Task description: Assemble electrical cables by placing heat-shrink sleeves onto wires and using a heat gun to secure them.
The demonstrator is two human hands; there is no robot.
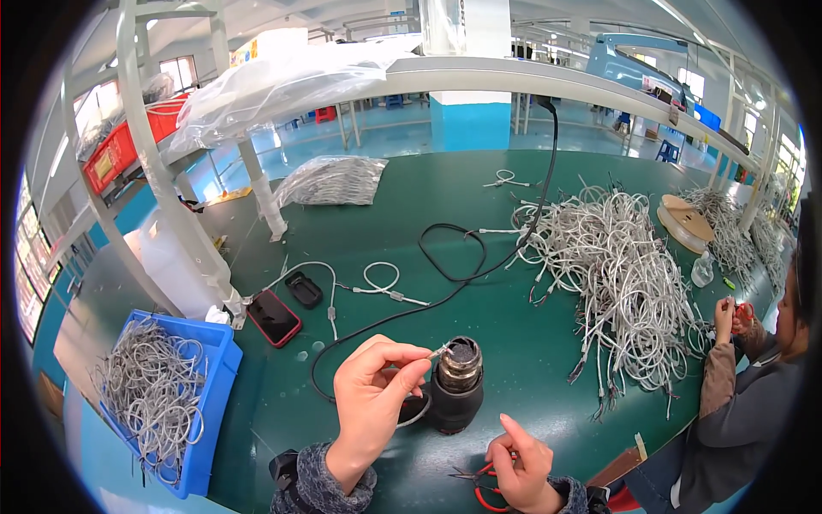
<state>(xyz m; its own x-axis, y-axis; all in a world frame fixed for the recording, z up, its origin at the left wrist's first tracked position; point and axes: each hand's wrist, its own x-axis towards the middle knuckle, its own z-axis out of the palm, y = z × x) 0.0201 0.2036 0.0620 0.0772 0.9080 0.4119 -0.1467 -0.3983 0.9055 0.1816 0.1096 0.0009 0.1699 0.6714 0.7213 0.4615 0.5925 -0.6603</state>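
Observation:
My left hand (pixel 377 403) pinches the end of a grey cable (pixel 441 350) between thumb and fingertips, at the open mouth of an upright heat gun (pixel 458 394). The heat gun has a dark body and a bare metal nozzle pointing up. Part of the cable hangs behind my hand. To the right, my right hand (pixel 521 467) has its index finger stretched out and the other fingers curled at the red-handled scissors (pixel 486 495). The scissors' blades point left, low over the green table; their grip is partly hidden by the hand.
A big heap of grey cables (pixel 616 283) covers the table's right side, near a spool (pixel 685 224). At left stand a blue bin (pixel 214 385) of cables and a phone (pixel 274 318). A black cord (pixel 411 300) crosses the table. A co-worker (pixel 745 403) sits at right.

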